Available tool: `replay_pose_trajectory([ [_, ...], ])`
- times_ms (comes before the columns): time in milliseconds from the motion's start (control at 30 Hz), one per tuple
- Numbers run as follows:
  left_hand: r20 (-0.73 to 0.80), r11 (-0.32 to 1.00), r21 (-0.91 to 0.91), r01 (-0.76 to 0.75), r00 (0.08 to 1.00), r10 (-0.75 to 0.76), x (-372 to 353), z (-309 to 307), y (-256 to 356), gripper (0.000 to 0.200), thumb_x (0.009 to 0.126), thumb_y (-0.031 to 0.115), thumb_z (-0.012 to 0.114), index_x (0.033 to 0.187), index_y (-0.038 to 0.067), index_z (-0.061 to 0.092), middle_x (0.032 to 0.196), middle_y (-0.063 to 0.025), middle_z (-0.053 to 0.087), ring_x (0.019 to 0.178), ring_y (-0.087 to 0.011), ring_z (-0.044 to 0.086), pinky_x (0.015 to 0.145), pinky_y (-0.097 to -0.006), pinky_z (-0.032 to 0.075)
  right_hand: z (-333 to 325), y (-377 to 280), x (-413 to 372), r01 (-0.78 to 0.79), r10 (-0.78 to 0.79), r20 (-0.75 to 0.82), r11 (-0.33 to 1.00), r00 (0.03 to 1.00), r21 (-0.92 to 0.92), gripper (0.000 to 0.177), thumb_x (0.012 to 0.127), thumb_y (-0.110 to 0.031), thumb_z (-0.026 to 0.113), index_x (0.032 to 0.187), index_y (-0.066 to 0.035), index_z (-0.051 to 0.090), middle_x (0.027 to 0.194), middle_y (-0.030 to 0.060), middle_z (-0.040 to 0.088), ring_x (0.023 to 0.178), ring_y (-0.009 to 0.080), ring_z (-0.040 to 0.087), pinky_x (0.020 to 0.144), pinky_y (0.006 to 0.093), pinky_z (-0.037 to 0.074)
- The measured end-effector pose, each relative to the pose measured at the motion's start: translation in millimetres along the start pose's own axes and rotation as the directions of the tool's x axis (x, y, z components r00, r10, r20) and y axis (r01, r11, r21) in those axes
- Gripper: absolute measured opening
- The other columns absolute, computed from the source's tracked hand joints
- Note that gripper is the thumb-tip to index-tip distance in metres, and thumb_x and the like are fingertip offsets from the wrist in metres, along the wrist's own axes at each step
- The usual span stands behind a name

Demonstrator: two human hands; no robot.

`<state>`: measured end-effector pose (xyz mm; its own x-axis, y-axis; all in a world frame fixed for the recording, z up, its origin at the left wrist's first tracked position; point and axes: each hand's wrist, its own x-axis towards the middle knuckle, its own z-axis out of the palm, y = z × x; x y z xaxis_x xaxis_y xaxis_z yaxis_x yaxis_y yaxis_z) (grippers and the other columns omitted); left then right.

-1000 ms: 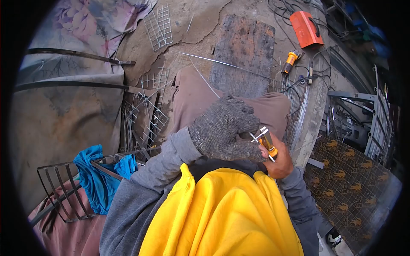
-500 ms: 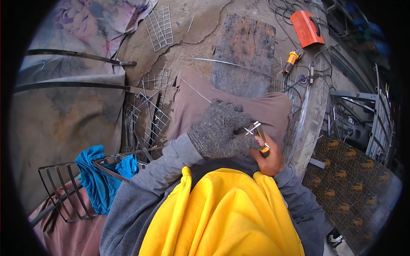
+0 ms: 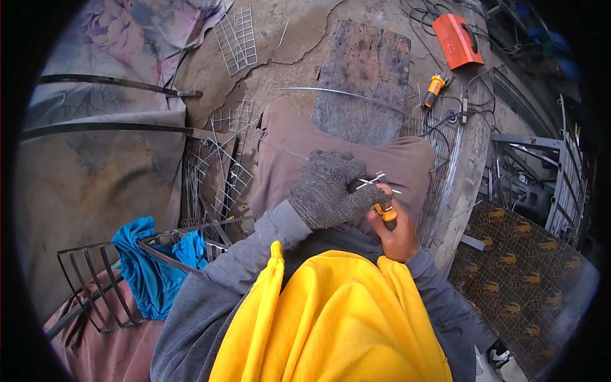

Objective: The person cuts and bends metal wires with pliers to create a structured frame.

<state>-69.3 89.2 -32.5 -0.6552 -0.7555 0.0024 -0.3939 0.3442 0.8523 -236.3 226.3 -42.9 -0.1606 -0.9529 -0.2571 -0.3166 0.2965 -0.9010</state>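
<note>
My left hand (image 3: 326,191), in a dark grey knitted glove, is closed around a thin metal rod (image 3: 283,150). The rod runs across my lap from the upper left and comes out past the thumb toward my other hand. My bare right hand (image 3: 399,234) grips a small hand tool (image 3: 386,214) with a yellow-and-black handle and a metal head. That head points away from me and crosses the rod just beyond my gloved thumb. The tool's exact kind is unclear. Both hands are close together over my brown-trousered legs (image 3: 286,127).
A worn wooden board (image 3: 363,76) lies ahead on the concrete. To its right are a yellow-and-black power tool (image 3: 435,90), an orange machine (image 3: 457,41), cables and a bundle of rods (image 3: 445,165). Wire grids (image 3: 235,44) lie left. Blue cloth (image 3: 149,267) hangs over a metal frame (image 3: 95,286).
The tool has turned in my right hand, its yellow handle now showing nearer the gloved thumb. The rod end sticks out farther right past the tool, and my left hand has moved slightly right.
</note>
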Motion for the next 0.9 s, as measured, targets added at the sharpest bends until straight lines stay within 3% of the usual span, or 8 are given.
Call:
replay_pose_trajectory([
  [67,-0.044,1.000,-0.009,-0.027,0.999,0.026,-1.0,3.9,-6.7,0.042,0.080,0.039,0.081,0.069,0.006,0.058,0.067,-0.0137,0.052,0.067,-0.0356,0.053,0.062,-0.0443,0.038,-6.2,2.6,1.6,-0.288,0.217,0.297,0.931,0.930,0.224,0.018,0.094,-0.012,0.065,0.106,-0.003,0.056,0.087,0.0057,0.060,0.080,0.0184,0.058,0.078,0.0309,0.046],
  [167,-0.091,0.997,0.007,-0.075,0.993,0.075,-4.2,6.4,-14.4,0.043,0.079,0.039,0.082,0.067,0.006,0.056,0.066,-0.0130,0.049,0.066,-0.0354,0.051,0.062,-0.0436,0.036,-6.7,-7.2,1.7,-0.381,0.264,0.369,0.877,0.891,0.293,0.017,0.092,-0.011,0.066,0.104,-0.004,0.056,0.085,0.0002,0.056,0.080,0.0119,0.053,0.078,0.0264,0.043],
  [367,-0.133,0.994,0.038,-0.104,0.985,0.108,-2.4,1.4,-6.6,0.045,0.078,0.045,0.081,0.067,0.007,0.059,0.065,-0.0120,0.052,0.065,-0.0343,0.053,0.063,-0.0441,0.038,-11.4,6.3,12.3,-0.535,0.174,0.630,0.719,0.757,0.444,0.021,0.090,-0.015,0.067,0.104,-0.005,0.057,0.083,-0.0001,0.054,0.074,0.0086,0.050,0.070,0.0249,0.041],
  [600,-0.106,1.000,-0.001,-0.027,0.994,0.027,0.2,6.3,-16.9,0.052,0.078,0.052,0.080,0.063,0.006,0.060,0.063,-0.0129,0.055,0.062,-0.0332,0.057,0.060,-0.0457,0.040,-13.0,10.9,17.9,-0.613,0.134,0.701,0.615,0.701,0.496,0.019,0.093,-0.017,0.064,0.105,-0.005,0.056,0.082,0.0001,0.054,0.072,0.0067,0.049,0.066,0.0253,0.041],
  [700,-0.102,0.999,-0.016,0.029,0.994,-0.030,1.2,5.5,-21.3,0.046,0.078,0.039,0.084,0.065,0.004,0.056,0.063,-0.0143,0.050,0.061,-0.0331,0.049,0.059,-0.0427,0.036,-8.3,1.1,16.8,-0.434,0.291,0.478,0.873,0.829,0.222,0.020,0.093,-0.014,0.063,0.107,-0.005,0.053,0.083,0.0081,0.059,0.074,0.0186,0.060,0.066,0.0332,0.046],
  [767,-0.090,0.999,0.012,0.031,0.996,-0.030,3.8,3.7,-19.8,0.047,0.080,0.039,0.083,0.065,0.003,0.056,0.062,-0.0149,0.050,0.061,-0.0330,0.050,0.059,-0.0429,0.037,1.1,1.6,16.6,0.077,-0.090,-0.045,0.966,0.995,-0.246,0.023,0.091,-0.010,0.064,0.108,-0.005,0.051,0.085,0.0184,0.062,0.081,0.0403,0.065,0.070,0.0439,0.049],
  [800,-0.086,0.999,0.040,0.030,0.996,-0.026,9.2,3.0,-18.1,0.047,0.082,0.039,0.081,0.066,0.002,0.057,0.062,-0.0154,0.051,0.061,-0.0330,0.051,0.058,-0.0432,0.037,-1.4,-4.0,17.0,0.031,-0.041,-0.042,0.978,0.998,-0.207,0.027,0.087,-0.005,0.066,0.109,-0.004,0.050,0.090,0.0264,0.061,0.091,0.0551,0.058,0.076,0.0512,0.049],
  [900,-0.021,0.970,0.017,0.243,0.970,-0.243,16.5,0.8,-12.2,0.044,0.088,0.038,0.077,0.071,0.000,0.061,0.065,-0.0167,0.054,0.064,-0.0306,0.054,0.060,-0.0418,0.040,-5.0,8.3,15.0,-0.017,0.019,0.008,0.983,1.000,-0.183,0.024,0.090,-0.007,0.064,0.110,-0.004,0.051,0.094,0.0207,0.065,0.086,0.0421,0.066,0.074,0.0452,0.051],
])
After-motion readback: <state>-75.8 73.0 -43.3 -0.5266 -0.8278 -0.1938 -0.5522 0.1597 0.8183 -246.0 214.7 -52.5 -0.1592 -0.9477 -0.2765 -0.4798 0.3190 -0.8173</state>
